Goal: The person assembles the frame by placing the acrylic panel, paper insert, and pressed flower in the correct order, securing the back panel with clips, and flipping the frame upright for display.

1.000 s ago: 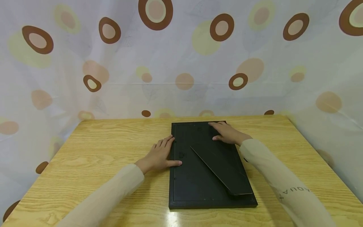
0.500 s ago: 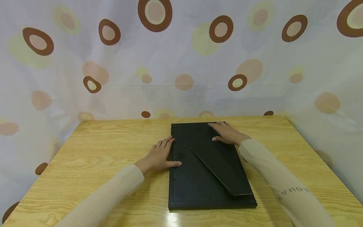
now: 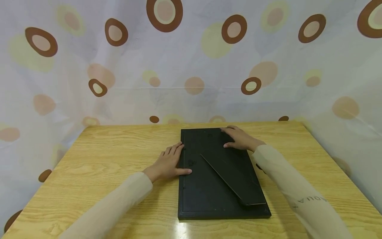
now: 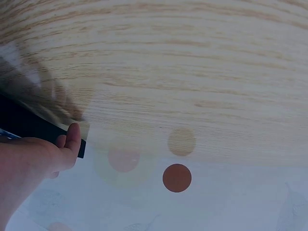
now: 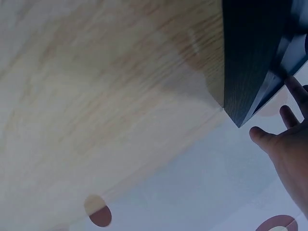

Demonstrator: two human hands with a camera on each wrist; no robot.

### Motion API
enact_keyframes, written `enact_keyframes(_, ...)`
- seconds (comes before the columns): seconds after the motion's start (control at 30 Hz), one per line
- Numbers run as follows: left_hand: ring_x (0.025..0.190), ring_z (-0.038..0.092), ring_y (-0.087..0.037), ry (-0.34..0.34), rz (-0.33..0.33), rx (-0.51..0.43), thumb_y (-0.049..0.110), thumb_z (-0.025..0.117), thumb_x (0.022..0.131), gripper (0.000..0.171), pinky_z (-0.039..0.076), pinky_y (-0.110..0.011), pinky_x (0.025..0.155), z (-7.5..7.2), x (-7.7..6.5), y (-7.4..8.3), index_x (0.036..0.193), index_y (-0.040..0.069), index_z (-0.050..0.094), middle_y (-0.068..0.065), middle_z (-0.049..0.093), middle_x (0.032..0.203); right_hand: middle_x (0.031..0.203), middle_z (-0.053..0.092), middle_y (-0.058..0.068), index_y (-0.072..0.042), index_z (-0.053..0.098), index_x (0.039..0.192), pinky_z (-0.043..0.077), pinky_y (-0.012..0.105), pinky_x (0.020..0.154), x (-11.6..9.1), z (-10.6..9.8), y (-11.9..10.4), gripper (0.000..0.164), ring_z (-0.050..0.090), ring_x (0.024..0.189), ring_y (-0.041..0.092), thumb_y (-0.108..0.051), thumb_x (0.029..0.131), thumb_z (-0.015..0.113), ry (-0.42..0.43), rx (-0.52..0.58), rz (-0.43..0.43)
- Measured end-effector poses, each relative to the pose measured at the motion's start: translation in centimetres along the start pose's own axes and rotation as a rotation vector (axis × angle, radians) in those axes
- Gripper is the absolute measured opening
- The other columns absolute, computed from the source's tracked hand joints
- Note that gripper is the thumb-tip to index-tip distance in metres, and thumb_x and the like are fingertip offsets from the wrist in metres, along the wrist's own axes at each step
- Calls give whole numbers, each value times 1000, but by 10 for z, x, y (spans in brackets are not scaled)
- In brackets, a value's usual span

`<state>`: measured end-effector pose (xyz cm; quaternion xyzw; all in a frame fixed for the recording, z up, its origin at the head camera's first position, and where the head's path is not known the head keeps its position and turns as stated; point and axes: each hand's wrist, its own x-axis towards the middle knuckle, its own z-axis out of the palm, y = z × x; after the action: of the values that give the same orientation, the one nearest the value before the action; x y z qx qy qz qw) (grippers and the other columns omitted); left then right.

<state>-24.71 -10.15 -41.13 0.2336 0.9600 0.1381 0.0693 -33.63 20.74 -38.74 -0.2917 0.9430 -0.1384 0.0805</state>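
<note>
In the head view a black picture frame (image 3: 206, 196) lies back side up on the wooden table. Its stand leg (image 3: 234, 176) slants across the back, its wide end slightly raised at the lower right. At the left edge my left hand (image 3: 167, 164) rests, thumb laid on the backing and fingers along the side. The left wrist view shows a finger bent over the rim of the frame (image 4: 38, 126). Over the upper right corner spreads my right hand (image 3: 240, 137), thumb apart from the fingers. In the right wrist view, its fingers are loosely spread beside the frame's corner (image 5: 243, 72).
The pale wooden table (image 3: 119, 146) extends to both sides of the frame. A white curtain (image 3: 191, 66) with brown and yellow round shapes hangs behind it and at the sides. Light reflects off the table near the front edge.
The right hand's fingers have shifted slightly to the right at the far corner. The left hand and the picture frame stay put; the head view wobbles a little.
</note>
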Motion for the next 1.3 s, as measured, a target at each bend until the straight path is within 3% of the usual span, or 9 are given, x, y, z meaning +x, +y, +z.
enact_keyframes(0.23, 138, 17, -31, 13, -14, -7, 66, 53, 78, 99, 21, -52, 107, 2, 1, 0, 147, 10, 11, -11, 9, 153, 148, 21, 23, 1, 15, 145, 18, 59, 104, -10, 2, 6, 80, 13, 135, 44, -31, 88, 60, 10, 95, 56)
enact_keyframes(0.53, 132, 27, -33, 37, -47, -54, 64, 56, 77, 99, 23, -51, 106, 5, 1, 2, 146, 7, 13, -15, 29, 146, 147, 6, 33, 10, 4, 142, 11, 63, 104, -41, 3, 4, 84, 6, 133, 52, -38, 92, 51, 2, 180, 140)
enact_keyframes(0.77, 131, 26, -36, 57, -46, -145, 57, 61, 77, 97, 22, -53, 106, 6, -2, 3, 145, 6, 16, -16, 30, 146, 144, 12, 37, 13, 6, 140, 10, 66, 101, -67, 9, -4, 82, 13, 130, 54, -34, 92, 52, 63, 259, 117)
enact_keyframes(0.87, 131, 26, -37, 55, -47, -173, 55, 62, 78, 96, 23, -53, 106, 7, -4, 4, 145, 5, 16, -17, 30, 146, 143, 14, 36, 14, 6, 140, 15, 64, 101, -74, 14, -5, 81, 18, 130, 53, -33, 93, 52, 62, 294, 106)
enact_keyframes(1.3, 128, 29, -42, 125, -52, -313, 42, 67, 79, 90, 26, -53, 103, 7, -4, 18, 143, 0, 19, -21, 34, 142, 141, 17, 39, 17, 3, 138, 25, 61, 100, -81, 25, -13, 85, 24, 127, 52, -29, 90, 56, 134, 347, 104)
